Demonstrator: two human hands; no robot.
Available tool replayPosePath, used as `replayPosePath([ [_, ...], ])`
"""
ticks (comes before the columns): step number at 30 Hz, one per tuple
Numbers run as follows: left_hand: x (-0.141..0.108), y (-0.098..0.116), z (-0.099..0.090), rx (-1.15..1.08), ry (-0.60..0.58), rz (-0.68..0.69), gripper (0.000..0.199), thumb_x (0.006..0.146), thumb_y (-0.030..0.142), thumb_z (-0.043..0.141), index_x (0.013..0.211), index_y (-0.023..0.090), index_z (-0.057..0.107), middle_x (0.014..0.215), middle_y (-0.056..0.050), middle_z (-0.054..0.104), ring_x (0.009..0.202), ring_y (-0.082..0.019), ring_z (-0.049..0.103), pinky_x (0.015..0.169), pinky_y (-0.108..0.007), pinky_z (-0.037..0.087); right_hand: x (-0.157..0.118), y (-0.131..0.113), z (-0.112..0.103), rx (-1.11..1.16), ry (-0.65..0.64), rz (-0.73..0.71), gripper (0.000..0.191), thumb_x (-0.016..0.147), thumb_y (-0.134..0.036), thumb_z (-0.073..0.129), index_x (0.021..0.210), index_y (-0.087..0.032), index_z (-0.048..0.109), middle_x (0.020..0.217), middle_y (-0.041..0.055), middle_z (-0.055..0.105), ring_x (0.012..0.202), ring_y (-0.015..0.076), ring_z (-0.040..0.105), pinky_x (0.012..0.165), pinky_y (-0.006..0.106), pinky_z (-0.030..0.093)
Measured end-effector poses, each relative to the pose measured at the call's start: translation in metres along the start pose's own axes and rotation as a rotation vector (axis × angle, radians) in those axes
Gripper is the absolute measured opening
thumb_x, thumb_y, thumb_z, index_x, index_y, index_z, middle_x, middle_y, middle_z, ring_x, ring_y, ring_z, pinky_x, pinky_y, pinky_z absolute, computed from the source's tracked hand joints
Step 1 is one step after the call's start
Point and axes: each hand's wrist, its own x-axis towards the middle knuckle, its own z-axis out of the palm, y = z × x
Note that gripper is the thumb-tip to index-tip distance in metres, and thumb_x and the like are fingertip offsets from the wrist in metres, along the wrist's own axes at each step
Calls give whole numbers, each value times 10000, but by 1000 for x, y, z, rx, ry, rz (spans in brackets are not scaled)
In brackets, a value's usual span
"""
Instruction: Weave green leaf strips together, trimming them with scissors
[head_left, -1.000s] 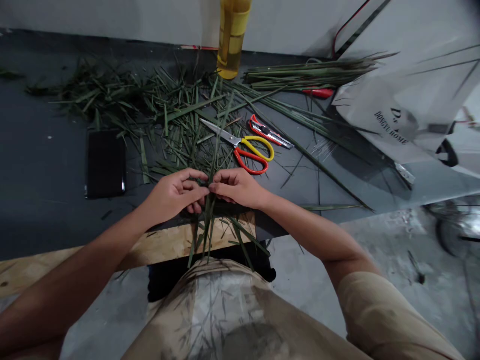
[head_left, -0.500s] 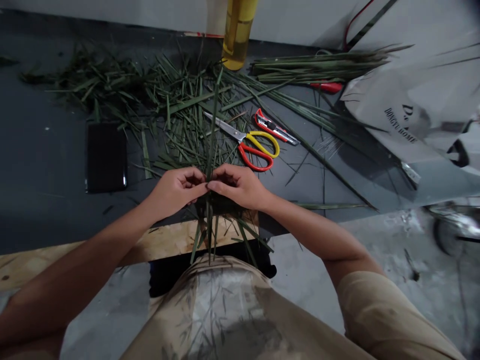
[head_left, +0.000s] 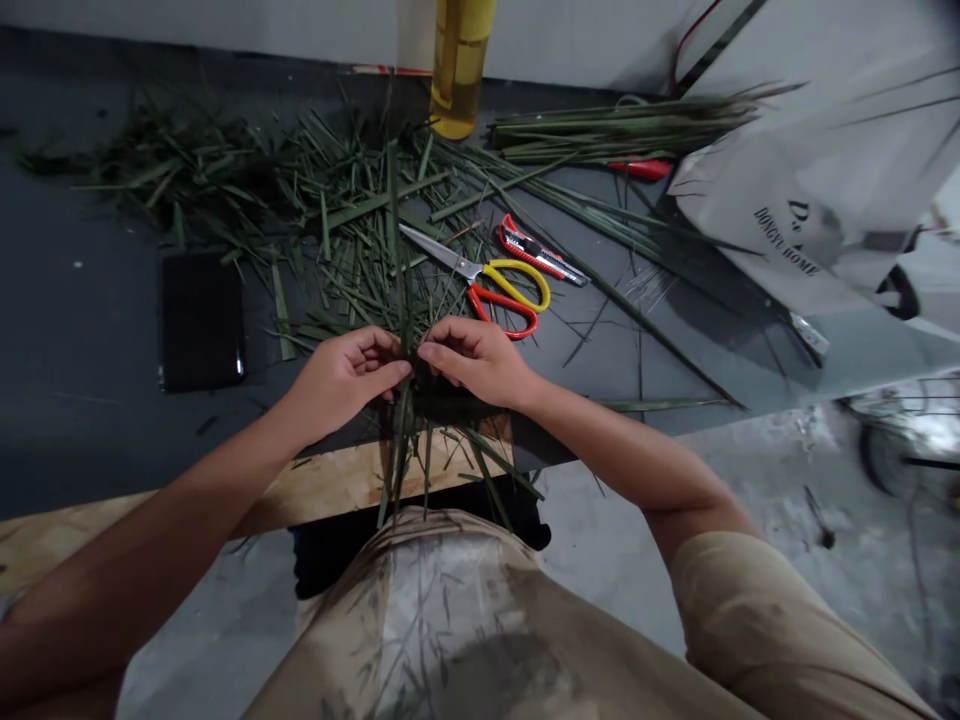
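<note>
My left hand (head_left: 349, 375) pinches a long green leaf strip (head_left: 396, 230) between thumb and fingers. The strip stands up past the hand and runs down toward my lap. Just to its right, my right hand (head_left: 480, 362) is closed in a pinch, a small gap from the left fingertips; what it holds is dark and too small to make out. Several cut leaf ends (head_left: 487, 465) fan out below my hands over a wooden board (head_left: 322, 478). Beyond my right hand lie scissors (head_left: 471, 268) with one red and one yellow handle, blades pointing left.
A red utility knife (head_left: 536, 250) lies beside the scissors. Leaf scraps (head_left: 210, 170) are heaped at the back left, near a black flat device (head_left: 201, 320). A yellow bottle (head_left: 459, 75), a leaf bundle (head_left: 622, 130) and a white bag (head_left: 795, 220) stand or lie farther back.
My right fingertips have come slightly apart from the left ones and from the strip. The strip has shifted a little left with my left hand. The whole view has moved slightly.
</note>
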Motion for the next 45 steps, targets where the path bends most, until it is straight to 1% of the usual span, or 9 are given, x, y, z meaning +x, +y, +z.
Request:
replayPosePath([
  [4, 0, -3, -1, -55, 6, 0, 428, 605, 309, 907, 920, 194, 640, 794, 15, 696, 693, -134, 667, 661, -257, 584, -1, 1, 1, -2, 37, -54, 417, 943, -594, 671, 908, -183, 609, 716, -29, 584, 600, 79, 468, 563, 231, 392],
  [8, 0, -5, -1, -79, 28, -8, 470, 575, 253, 912, 953, 190, 639, 810, 18, 704, 743, -134, 695, 735, -261, 602, -1, 4, 2, 0, 14, -29, 394, 906, -564, 722, 916, -185, 613, 714, -40, 567, 616, 84, 454, 577, 234, 393],
  [12, 0, -7, 0, -116, 22, -41, 491, 577, 233, 907, 983, 192, 633, 771, 33, 697, 678, -137, 693, 699, -279, 619, -1, 7, 3, -29, -47, -22, 330, 874, -468, 759, 872, -177, 603, 714, -49, 522, 633, 85, 430, 584, 235, 377],
  [18, 2, -7, 2, -82, 69, -14, 402, 581, 201, 853, 923, 175, 644, 701, 49, 673, 634, -100, 642, 646, -219, 553, -2, 10, 4, -184, 1, -59, 249, 922, -408, 673, 883, -167, 626, 709, -39, 547, 634, 88, 441, 597, 235, 368],
  [21, 2, -7, 1, -70, 43, -29, 365, 586, 213, 836, 894, 175, 644, 685, 48, 661, 628, -110, 640, 639, -235, 548, -2, 9, 5, -250, -9, -100, 218, 940, -377, 637, 868, -172, 614, 690, -44, 540, 619, 86, 435, 599, 232, 371],
  [24, 2, -8, 1, -79, 17, -47, 330, 597, 220, 822, 871, 175, 643, 680, 47, 649, 621, -117, 650, 631, -239, 542, -4, 7, 5, -286, -7, -154, 196, 958, -346, 617, 864, -174, 608, 691, -44, 545, 615, 85, 442, 612, 232, 385],
  [29, 5, -10, 3, -45, 69, 8, 296, 582, 157, 808, 831, 173, 649, 686, 54, 634, 607, -77, 581, 598, -196, 484, -6, 9, 8, -283, 2, -224, 201, 977, -341, 611, 887, -162, 630, 721, -26, 578, 636, 90, 482, 609, 227, 395],
  [37, 5, -3, 1, -103, 8, -71, 408, 581, 206, 856, 923, 156, 638, 724, 31, 677, 605, -115, 646, 615, -250, 571, -1, 11, 6, -214, 92, -178, 213, 957, -367, 637, 893, -164, 632, 702, -41, 556, 611, 81, 440, 588, 228, 372],
  [45, 4, -9, 2, -94, 31, -53, 399, 577, 193, 804, 935, 173, 629, 719, 49, 656, 620, -106, 618, 618, -245, 573, -1, 12, 5, -184, -35, -82, 212, 914, -366, 651, 886, -156, 638, 710, -35, 557, 635, 87, 451, 594, 232, 374],
])
